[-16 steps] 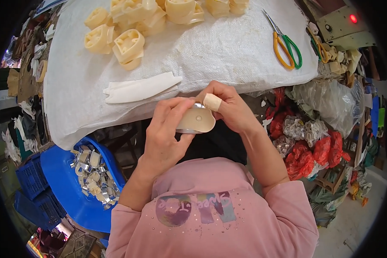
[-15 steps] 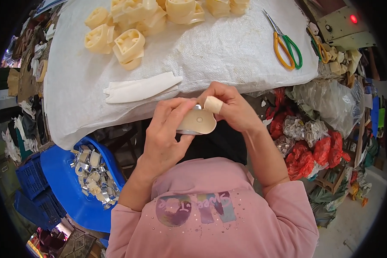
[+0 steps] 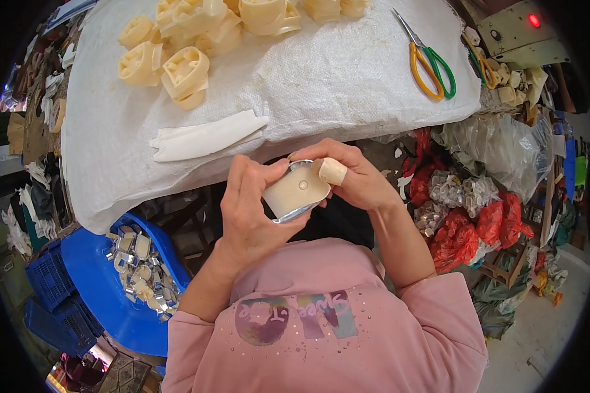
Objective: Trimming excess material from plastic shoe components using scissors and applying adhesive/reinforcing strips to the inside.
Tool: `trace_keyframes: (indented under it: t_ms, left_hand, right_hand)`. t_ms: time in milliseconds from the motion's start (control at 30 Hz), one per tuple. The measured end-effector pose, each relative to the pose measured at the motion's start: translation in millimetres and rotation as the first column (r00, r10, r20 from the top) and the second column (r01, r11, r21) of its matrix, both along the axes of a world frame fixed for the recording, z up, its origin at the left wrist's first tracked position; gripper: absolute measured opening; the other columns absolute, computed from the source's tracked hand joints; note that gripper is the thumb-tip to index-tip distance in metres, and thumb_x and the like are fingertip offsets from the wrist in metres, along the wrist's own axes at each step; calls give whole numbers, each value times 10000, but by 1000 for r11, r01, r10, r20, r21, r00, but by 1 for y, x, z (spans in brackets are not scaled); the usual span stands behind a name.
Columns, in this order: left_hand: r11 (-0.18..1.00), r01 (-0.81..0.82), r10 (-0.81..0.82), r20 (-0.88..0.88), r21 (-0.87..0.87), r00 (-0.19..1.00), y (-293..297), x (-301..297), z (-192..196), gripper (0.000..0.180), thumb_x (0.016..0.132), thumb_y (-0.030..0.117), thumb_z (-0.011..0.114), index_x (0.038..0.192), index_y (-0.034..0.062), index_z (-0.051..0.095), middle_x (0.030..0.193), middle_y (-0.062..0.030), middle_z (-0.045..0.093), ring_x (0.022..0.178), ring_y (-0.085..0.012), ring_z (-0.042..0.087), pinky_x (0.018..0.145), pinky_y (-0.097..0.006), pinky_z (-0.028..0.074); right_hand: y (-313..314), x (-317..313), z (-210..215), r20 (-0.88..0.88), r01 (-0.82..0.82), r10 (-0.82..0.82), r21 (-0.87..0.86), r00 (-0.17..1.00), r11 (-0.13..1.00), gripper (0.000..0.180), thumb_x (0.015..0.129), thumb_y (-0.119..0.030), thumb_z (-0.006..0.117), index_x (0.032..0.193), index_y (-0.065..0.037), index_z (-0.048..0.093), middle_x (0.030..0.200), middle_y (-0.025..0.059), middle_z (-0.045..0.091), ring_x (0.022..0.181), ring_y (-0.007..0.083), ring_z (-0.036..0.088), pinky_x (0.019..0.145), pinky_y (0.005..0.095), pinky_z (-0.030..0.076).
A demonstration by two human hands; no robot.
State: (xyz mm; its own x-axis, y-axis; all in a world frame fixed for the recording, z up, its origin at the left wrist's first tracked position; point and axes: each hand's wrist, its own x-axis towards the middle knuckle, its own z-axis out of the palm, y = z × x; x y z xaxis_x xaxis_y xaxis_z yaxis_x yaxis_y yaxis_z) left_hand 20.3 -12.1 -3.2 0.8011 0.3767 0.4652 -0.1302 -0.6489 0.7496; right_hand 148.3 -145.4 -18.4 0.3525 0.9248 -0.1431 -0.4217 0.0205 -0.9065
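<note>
Cream piece [image 3: 296,191] tilted, off table edge [image 3: 177,190]

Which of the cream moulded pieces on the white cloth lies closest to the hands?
The cream piece at the pile's near edge, just above the white strips; the others sit farther back or left.

You get soft, even daylight here, brightest on the white sack cloth [image 3: 347,72], which comes close to washing out. Under the table edge the shadows go deep and swallow detail. A small glint sits on the metal rim of the piece [image 3: 296,191] you hold. The centre is sharp; towards the rim, straight edges bow and a black vignette closes in.
</note>
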Motion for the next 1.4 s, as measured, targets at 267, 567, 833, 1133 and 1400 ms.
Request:
trace_keyframes:
  t_ms: [267,567,833,1133,1400]
  left_hand:
    - [981,-163,165,-8,107,986,-18,4,-11,587,486,15,805,992,-28,511,811,-132,472,702,-268,486,579,-350,432]
    - [959,-236,229,60,157,972,-12,5,-10,604,494,23,812,1049,-7,576,814,-100,509,721,-238,504,596,-323,451]
    - [932,-296,285,81,210,955,-10,3,-22,649,484,32,839,1096,96,632,823,-71,481,727,-203,504,596,-290,456]
    - [987,-158,161,-112,35,981,-5,2,-5,730,606,74,792,1279,83,508,881,-91,515,772,-236,512,684,-329,444]
    - [220,257,-313,181,-941,932,29,2,4,712,755,173,761,1302,57,321,1158,-156,563,1055,-269,594,894,-385,487]
  right_hand:
    - [12,-23,-11,587,326,-273,16,762,945,261,958,-219,475,1103,-47,606,874,1,620,769,77,568,627,243,465]
    - [11,-33,-5,-123,257,-256,-8,959,966,399,982,-291,449,1280,-32,508,993,58,602,824,98,561,713,252,462]
    - [25,-50,-2,635,428,-346,26,691,903,425,888,-52,477,1305,-3,412,1159,179,559,1009,299,585,868,353,458]
    - [22,-44,1,288,392,-371,-18,883,920,550,815,-149,685,1300,-30,454,1073,88,571,884,149,572,755,265,476]
    - [6,-17,26,626,381,-414,195,661,904,367,881,-114,604,1224,-15,518,851,83,592,754,163,585,699,285,473]
